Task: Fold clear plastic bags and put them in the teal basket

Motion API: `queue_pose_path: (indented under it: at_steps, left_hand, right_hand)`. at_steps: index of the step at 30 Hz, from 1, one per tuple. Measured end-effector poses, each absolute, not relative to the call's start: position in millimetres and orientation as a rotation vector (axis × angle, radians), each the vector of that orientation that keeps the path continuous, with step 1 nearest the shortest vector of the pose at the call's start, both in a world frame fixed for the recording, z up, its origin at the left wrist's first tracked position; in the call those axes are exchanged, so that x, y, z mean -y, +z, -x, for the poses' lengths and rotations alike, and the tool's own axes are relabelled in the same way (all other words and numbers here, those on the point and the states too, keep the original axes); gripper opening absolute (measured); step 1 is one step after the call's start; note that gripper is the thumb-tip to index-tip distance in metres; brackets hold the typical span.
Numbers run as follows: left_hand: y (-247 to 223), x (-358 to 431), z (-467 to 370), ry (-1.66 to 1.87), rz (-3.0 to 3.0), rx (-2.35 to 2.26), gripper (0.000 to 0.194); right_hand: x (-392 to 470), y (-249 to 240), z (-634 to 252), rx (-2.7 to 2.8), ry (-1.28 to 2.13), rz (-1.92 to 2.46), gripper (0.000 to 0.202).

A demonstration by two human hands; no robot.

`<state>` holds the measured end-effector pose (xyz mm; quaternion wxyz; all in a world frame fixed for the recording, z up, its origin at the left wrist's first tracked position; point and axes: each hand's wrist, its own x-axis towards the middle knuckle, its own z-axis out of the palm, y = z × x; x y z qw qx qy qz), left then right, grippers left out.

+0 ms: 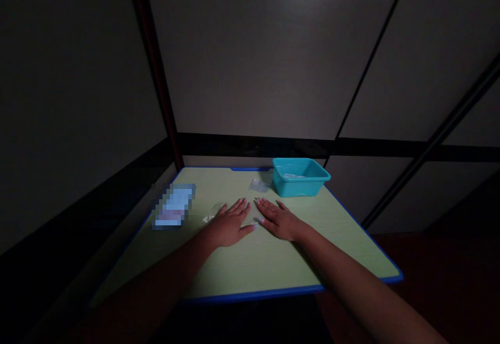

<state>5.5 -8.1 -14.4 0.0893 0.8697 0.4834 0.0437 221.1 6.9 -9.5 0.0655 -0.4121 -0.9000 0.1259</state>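
Note:
My left hand [232,224] lies palm down near the middle of the table, fingers stretched out and thumb pointing right. Just right of it, my right hand [278,220] rests palm down as well, its fingers reaching up and to the left. The two hands are close together but apart, and no held object shows in either. A crumpled piece of clear plastic [208,219] lies by the left hand's outer side, partly hidden by it. Beyond the fingertips is a small clear plastic bag [258,185], lying flat.
A turquoise plastic basket [300,187] stands at the back right with something whitish inside. On the left lies a blurred, lit rectangle [174,206] that looks like a phone. The pale green table [250,271] has a blue rim, and dark wall panels [253,73] rise behind it.

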Motion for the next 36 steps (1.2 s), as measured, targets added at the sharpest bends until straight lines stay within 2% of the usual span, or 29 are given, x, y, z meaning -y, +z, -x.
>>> queue_pose_path:
  at_steps: [13,22,27,36]
  left_hand:
    - [-16.8,5.4,5.5,0.107,-2.423,-1.737,0.063]
    - [-11.4,5.2,9.8,0.031,-2.168,-2.023,0.078]
    - [-7.2,5.8,7.9,0.049,-2.162,-2.091,0.079]
    - [-6.6,3.3,8.9,0.204,-2.481,-1.704,0.07]
  right_hand:
    - [-9.3,-10.7,-227.3,2.728,0.39,1.37,0.062]
    - [-13.0,-10.9,-235.7,2.708,0.443,1.471,0.065]
    - [-12.2,-9.9,-235.6,2.709,0.44,1.477,0.065]
    - [-12.3,-9.7,-236.7,2.696,0.446,1.488,0.066]
